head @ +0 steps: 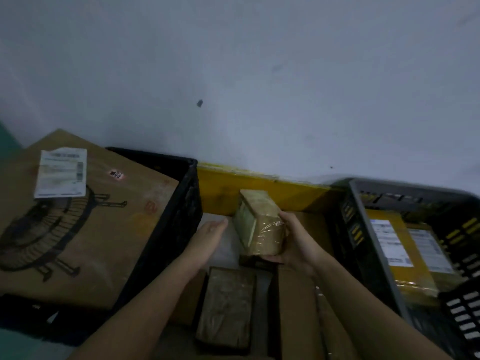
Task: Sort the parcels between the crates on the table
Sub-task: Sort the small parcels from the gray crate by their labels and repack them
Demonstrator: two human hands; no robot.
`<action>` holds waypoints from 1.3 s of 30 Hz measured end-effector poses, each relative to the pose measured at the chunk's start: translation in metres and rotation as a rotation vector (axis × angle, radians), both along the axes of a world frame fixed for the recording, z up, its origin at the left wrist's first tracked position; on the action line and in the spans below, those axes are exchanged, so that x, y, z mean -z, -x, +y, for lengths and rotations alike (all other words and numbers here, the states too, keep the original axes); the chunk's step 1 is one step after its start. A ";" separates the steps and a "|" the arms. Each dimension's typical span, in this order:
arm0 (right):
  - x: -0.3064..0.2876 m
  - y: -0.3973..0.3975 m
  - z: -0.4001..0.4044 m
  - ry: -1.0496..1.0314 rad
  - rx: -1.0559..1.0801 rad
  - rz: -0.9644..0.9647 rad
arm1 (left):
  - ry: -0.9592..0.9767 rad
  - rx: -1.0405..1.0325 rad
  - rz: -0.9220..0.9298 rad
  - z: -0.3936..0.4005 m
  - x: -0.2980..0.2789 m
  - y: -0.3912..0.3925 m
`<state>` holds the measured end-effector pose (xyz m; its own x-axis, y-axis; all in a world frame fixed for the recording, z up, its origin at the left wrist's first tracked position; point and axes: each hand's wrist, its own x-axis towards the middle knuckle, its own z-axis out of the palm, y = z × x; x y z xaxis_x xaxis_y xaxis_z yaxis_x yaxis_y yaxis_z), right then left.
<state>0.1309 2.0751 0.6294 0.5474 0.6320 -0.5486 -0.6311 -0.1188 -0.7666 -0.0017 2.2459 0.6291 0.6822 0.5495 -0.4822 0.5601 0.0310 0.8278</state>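
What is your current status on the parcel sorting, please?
Right hand holds taped parcel. Left hand open beside it. Black crate left, grey crate right; path unobstructed.

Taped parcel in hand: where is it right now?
Head view, centre: the taped parcel sits in the right hand, between the black crate and grey crate; the left hand is beside it.
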 end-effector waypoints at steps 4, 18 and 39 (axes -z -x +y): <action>-0.035 0.016 -0.038 -0.363 -0.078 0.225 | 0.449 -0.092 -0.277 -0.037 -0.043 -0.012; -0.154 -0.008 -0.155 -0.221 -0.031 -0.532 | 0.100 -0.137 -0.727 -0.154 -0.169 -0.047; -0.173 -0.065 -0.362 -0.322 -0.015 -0.579 | -0.035 0.032 -0.574 -0.321 -0.212 -0.089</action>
<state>0.1959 1.7134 0.8028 0.6870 0.7250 0.0497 -0.1064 0.1680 -0.9800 0.0868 1.9251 0.8407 0.8459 0.5332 -0.0116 0.0208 -0.0113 0.9997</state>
